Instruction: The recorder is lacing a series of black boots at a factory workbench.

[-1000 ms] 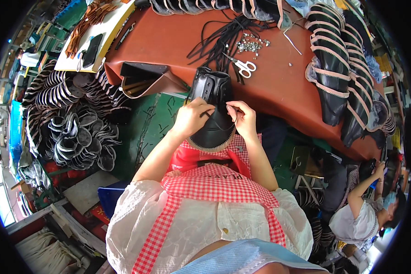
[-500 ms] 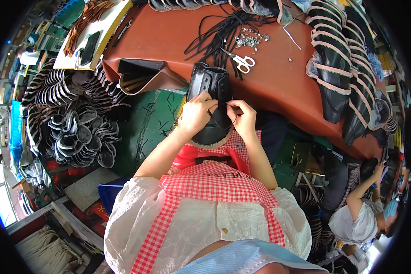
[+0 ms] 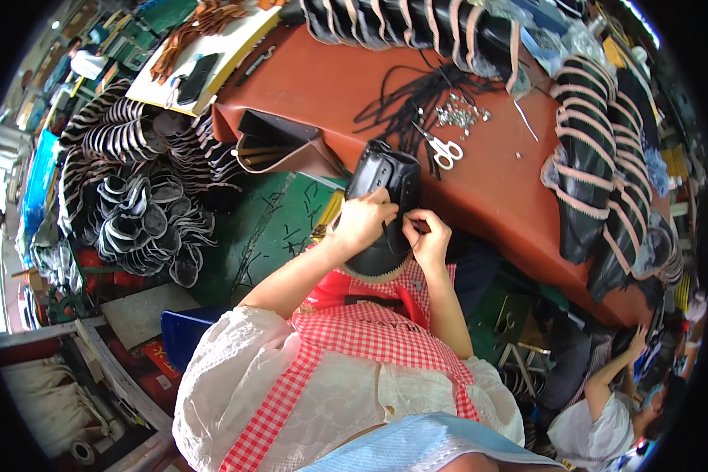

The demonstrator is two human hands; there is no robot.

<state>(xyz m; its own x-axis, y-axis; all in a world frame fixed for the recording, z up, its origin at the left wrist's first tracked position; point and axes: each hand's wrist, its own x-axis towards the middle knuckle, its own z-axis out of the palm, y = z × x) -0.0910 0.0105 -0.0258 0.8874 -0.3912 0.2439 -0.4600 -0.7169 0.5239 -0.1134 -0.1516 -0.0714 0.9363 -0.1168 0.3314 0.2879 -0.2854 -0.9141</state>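
A black leather boot upper (image 3: 403,185) is held above a red-and-white checked apron (image 3: 355,324), its long axis running from the open top, leaned away and slightly right, back to the pale-edged toe. On the upper's left side the left hand (image 3: 363,223) is curled, nearer the open top; whether anything is gripped cannot be told. At its right side the right hand (image 3: 429,236) is closed, a thin black lace (image 3: 420,227) apparently pinched. Beyond it, white-handled scissors (image 3: 448,155) are laid on a reddish-brown covered table (image 3: 495,173).
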